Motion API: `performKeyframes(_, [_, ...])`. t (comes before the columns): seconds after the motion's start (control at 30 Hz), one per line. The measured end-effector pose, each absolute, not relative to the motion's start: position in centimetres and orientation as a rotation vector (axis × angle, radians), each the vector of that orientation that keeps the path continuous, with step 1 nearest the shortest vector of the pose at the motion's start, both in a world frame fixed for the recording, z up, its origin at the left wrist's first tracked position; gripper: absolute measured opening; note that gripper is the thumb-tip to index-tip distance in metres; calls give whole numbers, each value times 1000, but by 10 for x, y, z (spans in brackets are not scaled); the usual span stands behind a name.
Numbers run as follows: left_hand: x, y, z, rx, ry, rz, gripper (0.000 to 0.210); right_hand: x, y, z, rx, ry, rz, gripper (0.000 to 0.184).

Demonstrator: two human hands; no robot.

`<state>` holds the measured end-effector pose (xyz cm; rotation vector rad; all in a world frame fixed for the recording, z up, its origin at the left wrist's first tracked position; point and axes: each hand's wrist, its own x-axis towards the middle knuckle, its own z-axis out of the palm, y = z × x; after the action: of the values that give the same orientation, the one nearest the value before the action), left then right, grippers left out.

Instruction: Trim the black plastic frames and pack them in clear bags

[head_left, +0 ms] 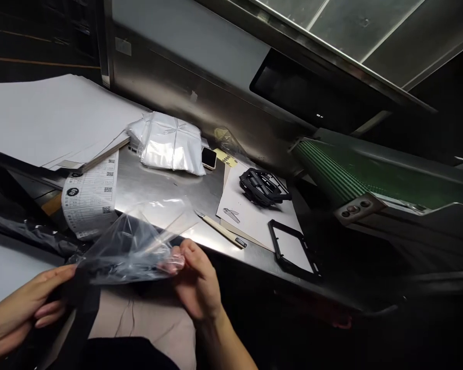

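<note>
A clear plastic bag [129, 252] is stretched between my two hands, low in the head view and in front of my body. My left hand [31, 308] pinches its left end, with some dark material beside the fingers. My right hand [196, 277] grips the right end, its thumb and fingers closed on the film. Something dark shows through the plastic; I cannot tell whether it lies inside or behind. Beyond the bag, on the metal table [165, 192], lies a cream-handled utility knife [221, 230].
A tied bundle of plastic bags [173, 144] sits by a smartwatch [209, 158]. Right of it, white sheets hold stacked black frames [262, 187], a small metal tool [232, 215] and a single black frame [280, 246]. A green roller conveyor [332, 172] stands right; printed labels [90, 198] hang left.
</note>
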<state>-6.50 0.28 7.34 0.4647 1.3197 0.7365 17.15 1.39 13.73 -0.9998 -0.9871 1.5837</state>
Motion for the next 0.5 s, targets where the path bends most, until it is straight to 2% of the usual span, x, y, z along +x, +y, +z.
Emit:
performKeyframes(0.1, [-64,4,79,500,1247,729,30,186,5,127,-1068,-1021,1606,44])
performKeyframes(0.23, [-63,5,89,601,1185,726,31,199,2,94,-1259,-1151,1510,23])
performKeyframes(0.33, [-62,-1,91,698,1141,698,37,199,10,66,-1354,-1193,1492,29])
performKeyframes(0.4, [-55,-7,90,788,1137,671,51,194,15,54,-1378,-1224,1526,31])
performKeyframes(0.5, [-34,-14,83,905,1200,617,83,183,14,51,-1359,-1331,1606,34])
